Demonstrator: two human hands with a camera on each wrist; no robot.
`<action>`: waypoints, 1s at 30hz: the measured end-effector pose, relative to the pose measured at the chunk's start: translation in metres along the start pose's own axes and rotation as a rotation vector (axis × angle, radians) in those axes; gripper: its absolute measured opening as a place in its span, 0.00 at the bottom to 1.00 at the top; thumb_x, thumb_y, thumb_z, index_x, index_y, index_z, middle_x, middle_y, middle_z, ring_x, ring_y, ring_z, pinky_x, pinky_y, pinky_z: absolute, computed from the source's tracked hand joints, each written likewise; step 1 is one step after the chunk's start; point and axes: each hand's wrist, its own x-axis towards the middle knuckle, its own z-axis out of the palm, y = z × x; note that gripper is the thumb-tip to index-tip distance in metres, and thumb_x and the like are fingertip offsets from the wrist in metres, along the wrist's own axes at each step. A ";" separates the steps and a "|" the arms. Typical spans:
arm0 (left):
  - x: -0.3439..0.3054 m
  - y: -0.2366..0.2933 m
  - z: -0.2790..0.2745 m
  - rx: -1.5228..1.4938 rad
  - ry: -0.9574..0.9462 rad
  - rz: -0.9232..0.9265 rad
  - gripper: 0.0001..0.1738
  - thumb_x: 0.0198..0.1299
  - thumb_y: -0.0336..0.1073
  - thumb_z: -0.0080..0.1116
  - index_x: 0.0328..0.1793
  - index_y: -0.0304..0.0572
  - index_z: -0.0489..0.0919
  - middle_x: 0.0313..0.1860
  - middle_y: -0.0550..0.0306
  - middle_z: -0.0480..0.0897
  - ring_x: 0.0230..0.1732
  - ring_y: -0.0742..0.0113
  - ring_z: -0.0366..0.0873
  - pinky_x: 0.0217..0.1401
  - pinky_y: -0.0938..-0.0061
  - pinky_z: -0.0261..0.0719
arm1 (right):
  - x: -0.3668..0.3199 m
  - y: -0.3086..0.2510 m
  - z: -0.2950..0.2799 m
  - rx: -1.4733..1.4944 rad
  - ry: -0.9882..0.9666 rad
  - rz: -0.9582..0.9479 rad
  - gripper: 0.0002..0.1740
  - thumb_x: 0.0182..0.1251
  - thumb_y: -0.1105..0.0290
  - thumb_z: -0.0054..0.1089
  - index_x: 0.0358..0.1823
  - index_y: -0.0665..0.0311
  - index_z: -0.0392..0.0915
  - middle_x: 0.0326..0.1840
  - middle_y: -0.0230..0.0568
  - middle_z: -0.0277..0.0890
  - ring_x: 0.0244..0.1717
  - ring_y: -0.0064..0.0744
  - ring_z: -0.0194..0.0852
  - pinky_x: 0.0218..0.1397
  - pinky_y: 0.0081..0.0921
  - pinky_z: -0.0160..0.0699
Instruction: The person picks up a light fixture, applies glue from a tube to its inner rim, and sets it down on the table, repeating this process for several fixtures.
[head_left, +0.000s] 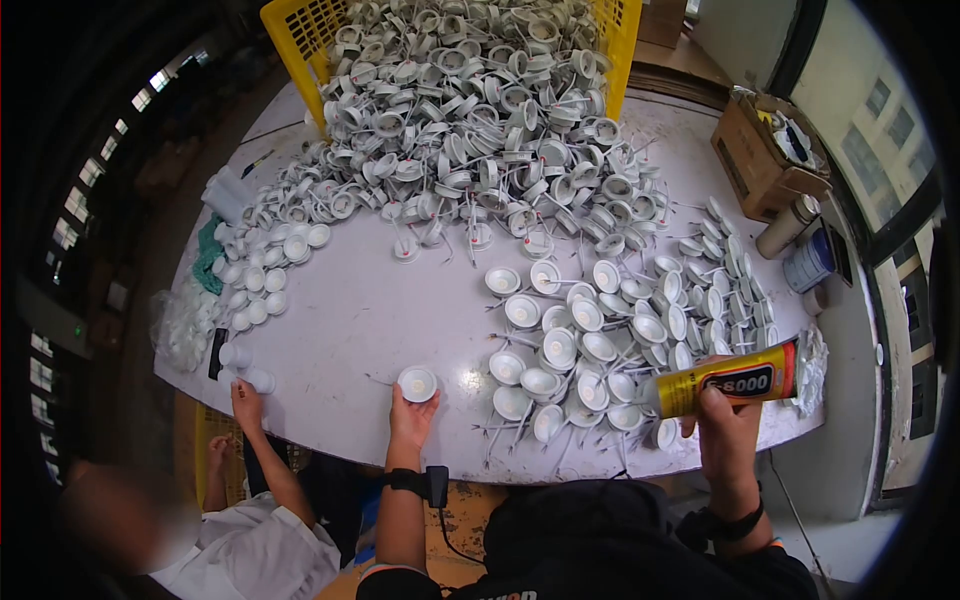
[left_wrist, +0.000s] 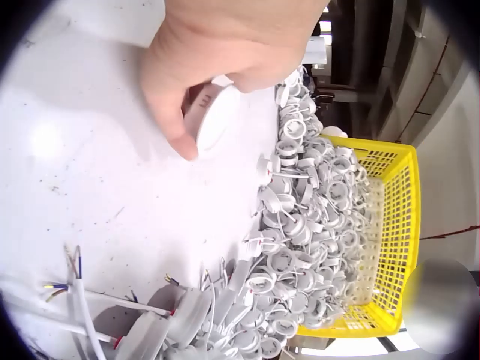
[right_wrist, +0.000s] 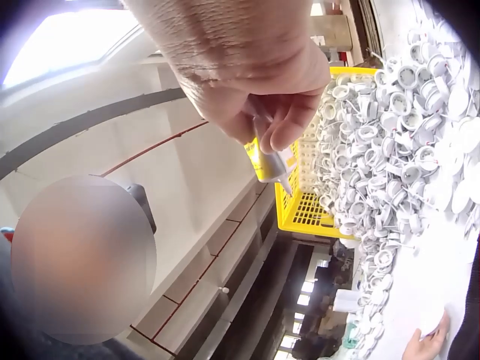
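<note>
My left hand [head_left: 409, 424] pinches a round white downlight [head_left: 418, 384] by its edge, face up over the near side of the table. Seen from the left wrist, thumb and fingers curl about the rim of this downlight [left_wrist: 217, 121], with faint marking on its side. My right hand [head_left: 730, 440] grips a yellow and black glue tube [head_left: 735, 382] printed "8000", held level above the right-hand downlights [head_left: 590, 345]. In the right wrist view, the nozzle of the glue tube [right_wrist: 271, 163] points away from the fingers.
A yellow basket [head_left: 622, 60] spills a heap of white housings [head_left: 470, 130] across the table's far side. White caps [head_left: 265, 280] lie at left, near another person's hand [head_left: 246, 405]. A cardboard box [head_left: 765, 160], a flask [head_left: 788, 226] and a tin [head_left: 808, 262] line the right edge.
</note>
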 end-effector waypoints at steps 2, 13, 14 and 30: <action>0.013 0.002 -0.012 -0.003 0.079 0.007 0.30 0.57 0.55 0.36 0.56 0.38 0.59 0.49 0.47 0.67 0.43 0.54 0.72 0.39 0.69 0.75 | 0.003 0.002 0.002 -0.002 0.021 0.005 0.18 0.48 0.70 0.57 0.38 0.71 0.65 0.23 0.40 0.68 0.16 0.24 0.65 0.17 0.18 0.65; -0.004 -0.030 0.057 0.761 0.025 0.133 0.18 0.52 0.44 0.49 0.42 0.38 0.73 0.30 0.60 0.76 0.32 0.72 0.71 0.33 0.81 0.70 | 0.036 0.017 0.016 -0.010 0.067 0.047 0.18 0.49 0.69 0.57 0.39 0.70 0.65 0.27 0.39 0.68 0.16 0.24 0.66 0.14 0.18 0.65; 0.006 -0.036 0.063 0.763 0.029 0.126 0.18 0.52 0.44 0.49 0.42 0.38 0.73 0.30 0.60 0.76 0.32 0.72 0.71 0.33 0.81 0.70 | 0.039 0.017 0.017 -0.007 0.051 0.052 0.18 0.49 0.68 0.57 0.39 0.70 0.65 0.27 0.39 0.67 0.16 0.24 0.66 0.14 0.18 0.65; 0.074 -0.003 0.086 1.604 -0.273 0.027 0.15 0.43 0.35 0.52 0.38 0.35 0.74 0.29 0.52 0.76 0.30 0.66 0.74 0.28 0.75 0.72 | 0.040 0.018 -0.003 0.020 0.116 0.054 0.19 0.48 0.66 0.58 0.38 0.70 0.65 0.26 0.38 0.67 0.16 0.25 0.66 0.13 0.18 0.64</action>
